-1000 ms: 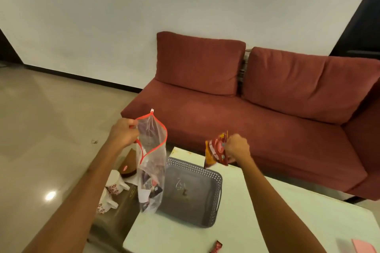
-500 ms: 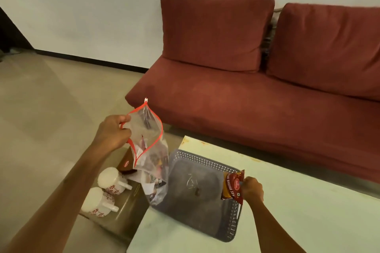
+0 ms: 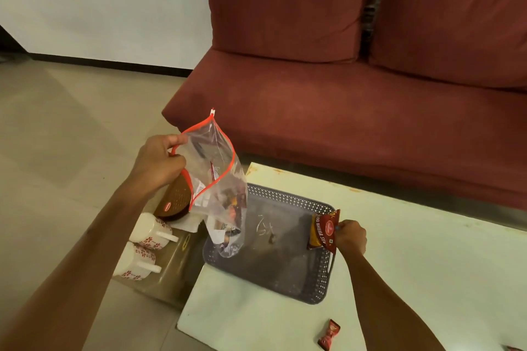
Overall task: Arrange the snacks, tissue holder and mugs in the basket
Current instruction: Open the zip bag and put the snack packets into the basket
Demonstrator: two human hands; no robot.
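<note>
Pinching the red snack packet (image 3: 323,232), right-hand fingers (image 3: 343,232) lower it at the basket's (image 3: 320,286) right wall, near the counter's (image 3: 413,251) left edge; left hand (image 3: 158,164) grips the zip bag (image 3: 219,188) overhead. Next, I'd say: release inside, then mugs (image 3: 149,232).

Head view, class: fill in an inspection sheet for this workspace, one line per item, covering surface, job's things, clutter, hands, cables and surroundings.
Surface: pale white low table, some rust-coloured marks at its far edge.
Job's things: grey perforated plastic basket on the table; red snack packet at its right rim; two white floral mugs on a lower surface to the left; brown round tissue holder behind them.
Clutter: small red wrapped candy at the table's near edge.
Hands: left hand holds a clear zip bag with an orange seal above the basket; right hand pinches the packet.
Cables: nothing seen.
Surroundings: dark red sofa, beige tiled floor.
</note>
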